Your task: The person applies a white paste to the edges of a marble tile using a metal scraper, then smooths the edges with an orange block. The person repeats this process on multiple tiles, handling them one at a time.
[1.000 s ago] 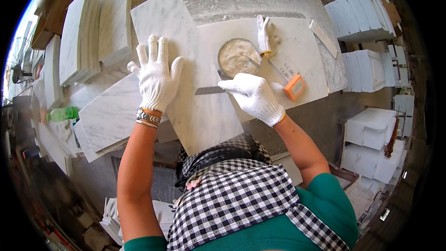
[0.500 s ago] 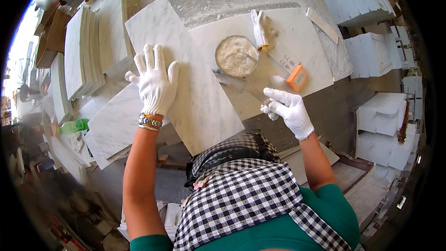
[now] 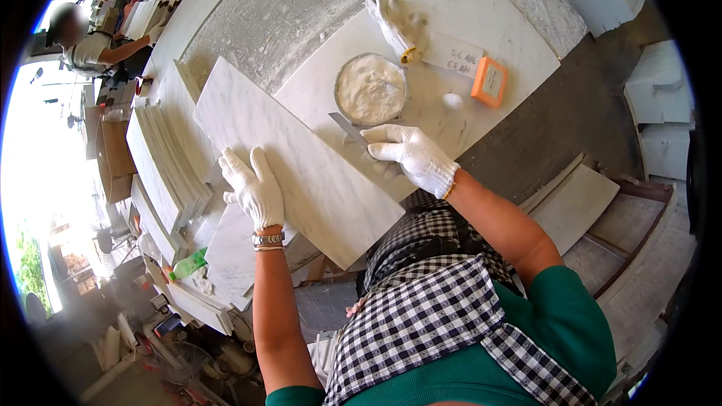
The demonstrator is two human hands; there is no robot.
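My left hand (image 3: 256, 189), in a white knit glove, lies with its fingers apart on the left edge of a long white marble slab (image 3: 289, 158). A thin, flat grey metal blade (image 3: 347, 128) is pinched in my gloved right hand (image 3: 412, 154), over the slab's right edge. Just beyond the blade stands a round bowl of creamy white paste (image 3: 371, 89). A spare white glove (image 3: 391, 30), an orange box (image 3: 490, 82) and a small white lump (image 3: 453, 101) rest on a wide marble sheet (image 3: 316, 84).
Stacked marble slabs (image 3: 162, 165) lean at the left, near a green bottle (image 3: 188, 264). Two people (image 3: 98, 49) are at the far left. White stacks (image 3: 662, 90) stand at the right, beside a wooden frame (image 3: 639, 233). Grey dust covers the worktop (image 3: 293, 0).
My right hand has moved left from beyond the bowl's right side and now shows the blade in its fingers. The left hand sits lower on the slab. The whole view has turned.
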